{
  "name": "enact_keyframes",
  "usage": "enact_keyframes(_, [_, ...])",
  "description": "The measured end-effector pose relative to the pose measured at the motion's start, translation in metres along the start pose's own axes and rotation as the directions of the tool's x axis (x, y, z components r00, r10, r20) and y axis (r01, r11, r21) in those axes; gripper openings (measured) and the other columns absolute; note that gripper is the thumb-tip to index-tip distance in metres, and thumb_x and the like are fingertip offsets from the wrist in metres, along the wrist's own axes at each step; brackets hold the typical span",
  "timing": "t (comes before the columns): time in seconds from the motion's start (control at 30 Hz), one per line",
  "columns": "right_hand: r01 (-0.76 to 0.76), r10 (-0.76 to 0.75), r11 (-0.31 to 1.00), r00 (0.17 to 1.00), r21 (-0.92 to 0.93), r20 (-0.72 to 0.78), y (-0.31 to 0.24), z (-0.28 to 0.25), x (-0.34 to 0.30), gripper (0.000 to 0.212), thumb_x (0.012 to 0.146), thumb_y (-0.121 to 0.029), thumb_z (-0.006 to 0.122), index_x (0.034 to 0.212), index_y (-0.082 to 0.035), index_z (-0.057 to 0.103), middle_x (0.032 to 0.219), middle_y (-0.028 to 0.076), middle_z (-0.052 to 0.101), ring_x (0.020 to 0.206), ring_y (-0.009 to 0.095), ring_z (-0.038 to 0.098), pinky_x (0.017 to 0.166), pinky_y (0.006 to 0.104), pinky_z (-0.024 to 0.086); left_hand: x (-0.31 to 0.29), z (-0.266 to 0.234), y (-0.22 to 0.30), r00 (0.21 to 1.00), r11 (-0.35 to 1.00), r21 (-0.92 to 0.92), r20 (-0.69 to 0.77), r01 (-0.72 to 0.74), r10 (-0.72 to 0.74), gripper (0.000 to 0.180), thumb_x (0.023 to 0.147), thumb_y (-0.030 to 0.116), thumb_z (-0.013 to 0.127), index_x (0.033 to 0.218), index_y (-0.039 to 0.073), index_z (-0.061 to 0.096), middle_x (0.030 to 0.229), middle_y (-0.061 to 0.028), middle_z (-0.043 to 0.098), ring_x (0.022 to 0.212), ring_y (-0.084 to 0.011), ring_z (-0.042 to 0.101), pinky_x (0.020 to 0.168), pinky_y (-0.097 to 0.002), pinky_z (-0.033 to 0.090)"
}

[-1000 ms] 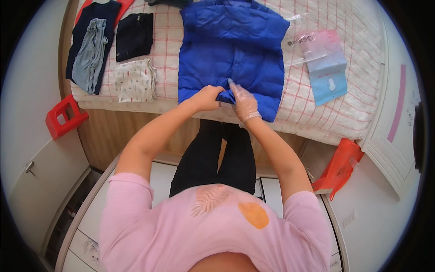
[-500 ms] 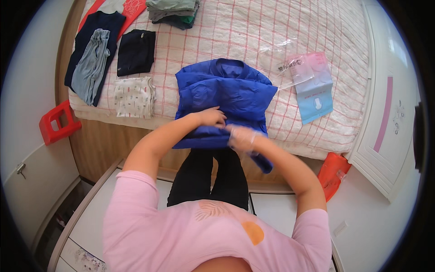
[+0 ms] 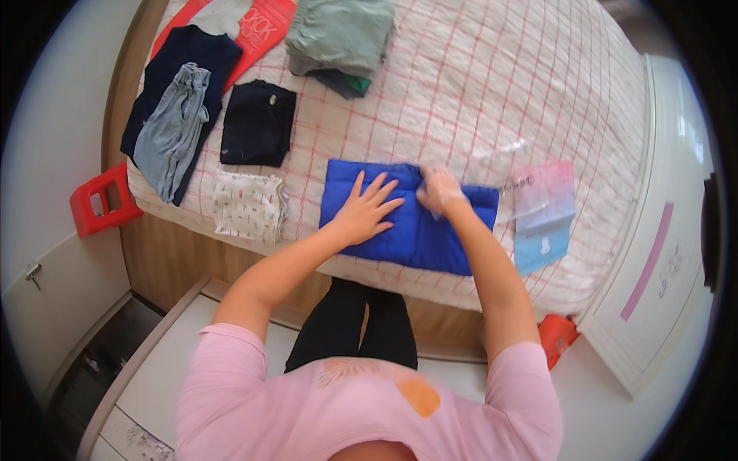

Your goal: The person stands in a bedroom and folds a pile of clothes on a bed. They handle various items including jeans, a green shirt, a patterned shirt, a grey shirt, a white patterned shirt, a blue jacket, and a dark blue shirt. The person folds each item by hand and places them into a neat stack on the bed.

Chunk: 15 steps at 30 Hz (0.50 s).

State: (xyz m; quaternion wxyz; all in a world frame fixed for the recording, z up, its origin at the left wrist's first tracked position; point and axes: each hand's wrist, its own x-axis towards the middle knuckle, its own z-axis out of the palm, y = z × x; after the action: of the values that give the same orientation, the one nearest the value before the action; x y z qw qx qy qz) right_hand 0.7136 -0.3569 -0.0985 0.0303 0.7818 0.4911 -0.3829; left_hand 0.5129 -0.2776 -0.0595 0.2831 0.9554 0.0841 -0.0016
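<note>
A blue padded jacket (image 3: 446,246) lies folded into a wide, flat rectangle near the bed's front edge. My left hand (image 3: 365,209) rests flat on its left half, fingers spread. At the jacket's far edge, right of its middle, my right hand (image 3: 442,190) is closed, its bent fingers pressed into the fabric. Something clear, like thin plastic, covers part of that hand; its fingertips are partly hidden.
Left of the jacket lie folded white printed cloth (image 3: 250,207), dark folded clothing (image 3: 258,123) and light blue jeans (image 3: 175,134) on a navy garment. A stack of clothes (image 3: 338,34) sits farther back. A pink-and-blue package (image 3: 544,219) is at right, a red plastic stool (image 3: 106,201) beyond the bed's left corner.
The jacket has gone from a taller shape with its collar showing to a low folded rectangle. My left hand has flattened on it; my right hand has moved to its far edge.
</note>
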Motion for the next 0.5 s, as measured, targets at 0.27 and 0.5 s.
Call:
enact_keyframes(0.27, [-0.146, 0.148, 0.978, 0.989, -0.148, 0.003, -0.025, -0.028, -0.01, 0.062, 0.069, -0.048, 0.064, 0.112, -0.005, 0.052, 0.105, 0.019, 0.056, 0.102, 0.034, 0.05, 0.088, 0.0385, 0.04, 0.0, 0.009, -0.068, 0.942, 0.945, -0.097, -0.092, 0.314, -0.322, 0.067, 0.064, 0.041, 0.07, 0.119, 0.01, 0.047, 0.124, -0.0148, 0.043, 0.116, -0.0316, 0.039, 0.098, -0.0474, 0.026])
enact_keyframes(0.5, [0.198, -0.197, 0.98, 0.979, 0.015, -0.052, -0.022, -0.012, -0.055, 0.041, 0.076, -0.038, 0.062, 0.094, -0.001, 0.059, 0.093, 0.02, 0.058, 0.09, 0.036, 0.055, 0.078, 0.0412, 0.044, 0.001, -0.008, -0.059, 0.925, 0.954, -0.076, 0.277, 0.291, -0.26, 0.081, 0.056, 0.049, 0.073, 0.119, 0.006, 0.046, 0.109, -0.0165, 0.055, 0.102, -0.0339, 0.051, 0.086, -0.0402, 0.04])
